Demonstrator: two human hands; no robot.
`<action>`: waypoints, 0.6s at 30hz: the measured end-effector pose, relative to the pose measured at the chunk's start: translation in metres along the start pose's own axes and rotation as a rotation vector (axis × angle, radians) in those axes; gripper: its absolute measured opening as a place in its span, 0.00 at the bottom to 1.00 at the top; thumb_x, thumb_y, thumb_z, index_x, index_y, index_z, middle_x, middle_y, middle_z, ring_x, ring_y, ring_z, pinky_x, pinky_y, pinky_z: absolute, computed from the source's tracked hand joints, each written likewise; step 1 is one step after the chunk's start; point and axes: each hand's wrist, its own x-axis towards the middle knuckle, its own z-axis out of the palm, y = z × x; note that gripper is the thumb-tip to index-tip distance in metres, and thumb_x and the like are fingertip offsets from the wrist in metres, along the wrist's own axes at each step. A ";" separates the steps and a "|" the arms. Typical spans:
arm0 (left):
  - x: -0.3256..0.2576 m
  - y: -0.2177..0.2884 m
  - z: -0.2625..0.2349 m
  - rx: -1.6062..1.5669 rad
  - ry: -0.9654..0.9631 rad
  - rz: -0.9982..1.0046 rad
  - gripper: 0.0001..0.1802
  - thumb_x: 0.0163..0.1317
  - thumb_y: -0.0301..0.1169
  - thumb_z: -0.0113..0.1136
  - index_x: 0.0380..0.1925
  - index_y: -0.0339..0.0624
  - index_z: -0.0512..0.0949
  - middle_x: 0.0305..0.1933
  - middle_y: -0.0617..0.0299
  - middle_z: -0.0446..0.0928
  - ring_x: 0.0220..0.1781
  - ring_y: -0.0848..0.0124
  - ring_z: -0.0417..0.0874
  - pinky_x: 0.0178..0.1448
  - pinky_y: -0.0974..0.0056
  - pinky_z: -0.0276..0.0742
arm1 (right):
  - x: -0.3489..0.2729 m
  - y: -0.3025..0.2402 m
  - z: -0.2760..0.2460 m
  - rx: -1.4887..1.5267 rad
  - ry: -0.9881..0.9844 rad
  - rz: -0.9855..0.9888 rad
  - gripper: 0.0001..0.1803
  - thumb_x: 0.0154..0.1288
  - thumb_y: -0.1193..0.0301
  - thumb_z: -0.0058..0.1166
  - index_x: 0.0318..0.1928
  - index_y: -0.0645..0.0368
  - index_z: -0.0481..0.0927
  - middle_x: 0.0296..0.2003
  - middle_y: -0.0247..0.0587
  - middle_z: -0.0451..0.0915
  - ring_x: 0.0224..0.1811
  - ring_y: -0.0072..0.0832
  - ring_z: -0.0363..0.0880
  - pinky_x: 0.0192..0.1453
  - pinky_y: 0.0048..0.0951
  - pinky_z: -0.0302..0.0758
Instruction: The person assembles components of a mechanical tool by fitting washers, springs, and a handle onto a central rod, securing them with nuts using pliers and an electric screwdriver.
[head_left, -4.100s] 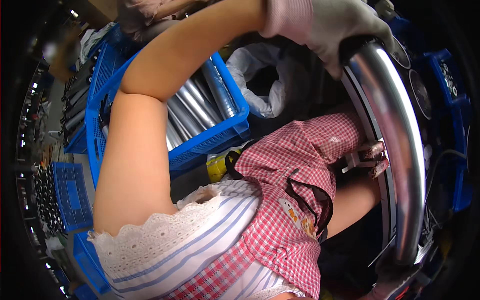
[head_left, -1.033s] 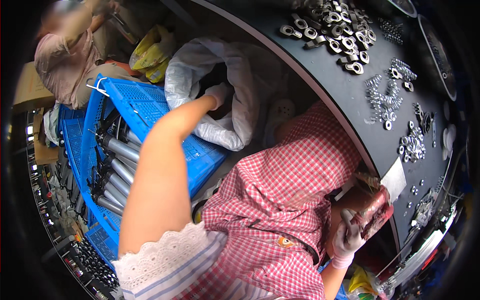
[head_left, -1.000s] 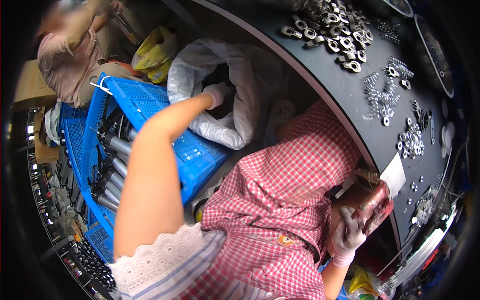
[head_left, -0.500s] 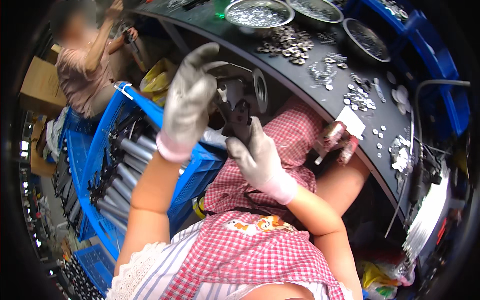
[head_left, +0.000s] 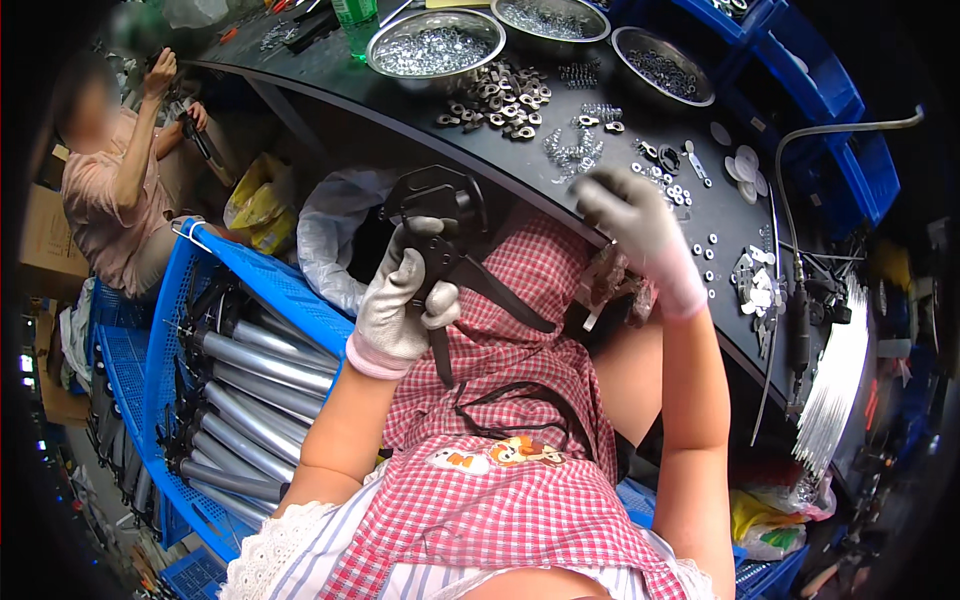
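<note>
My left hand (head_left: 400, 305), in a pale work glove, is closed around a black caulking gun handle (head_left: 436, 255). That part has a round end cap (head_left: 455, 195) at the top and two long grips spreading downward over my lap. Held up by the table's front edge is my gloved right hand (head_left: 640, 225). Its fingers are smeared by motion, so whether they hold anything cannot be made out. Closest to it on the table are small coil springs (head_left: 575, 152) and a scatter of small metal washers (head_left: 670, 185).
The dark table (head_left: 520, 165) bears a pile of small metal parts (head_left: 505, 98) and steel bowls (head_left: 436, 45). A blue crate (head_left: 165, 330) of silver tubes (head_left: 265, 365) stands at left. Thin metal rods (head_left: 835, 375) lie at right. Another person (head_left: 125, 190) sits far left.
My right hand has left the black handle and moved up and right to the table edge. My left hand has come down and now grips the handle. The view has shifted.
</note>
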 end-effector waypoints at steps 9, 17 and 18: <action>0.000 0.002 0.001 0.126 0.007 -0.015 0.15 0.71 0.33 0.50 0.57 0.48 0.69 0.59 0.52 0.72 0.17 0.80 0.70 0.14 0.79 0.57 | 0.133 0.041 -0.022 -0.831 -0.029 -0.451 0.10 0.54 0.69 0.62 0.39 0.48 0.86 0.39 0.41 0.79 0.47 0.40 0.78 0.54 0.37 0.74; 0.015 0.005 -0.006 0.413 0.224 0.106 0.14 0.73 0.32 0.46 0.56 0.46 0.67 0.56 0.54 0.73 0.13 0.83 0.65 0.13 0.79 0.56 | 0.149 0.038 -0.023 -0.879 -0.098 -0.585 0.16 0.53 0.74 0.61 0.44 0.46 0.83 0.40 0.38 0.78 0.48 0.39 0.76 0.55 0.37 0.73; 0.021 0.006 -0.005 0.408 0.220 0.124 0.14 0.72 0.33 0.47 0.55 0.45 0.66 0.54 0.55 0.74 0.13 0.83 0.67 0.12 0.80 0.56 | 0.150 0.040 -0.022 -0.862 -0.143 -0.603 0.16 0.53 0.74 0.62 0.44 0.46 0.83 0.42 0.38 0.78 0.49 0.39 0.76 0.55 0.38 0.73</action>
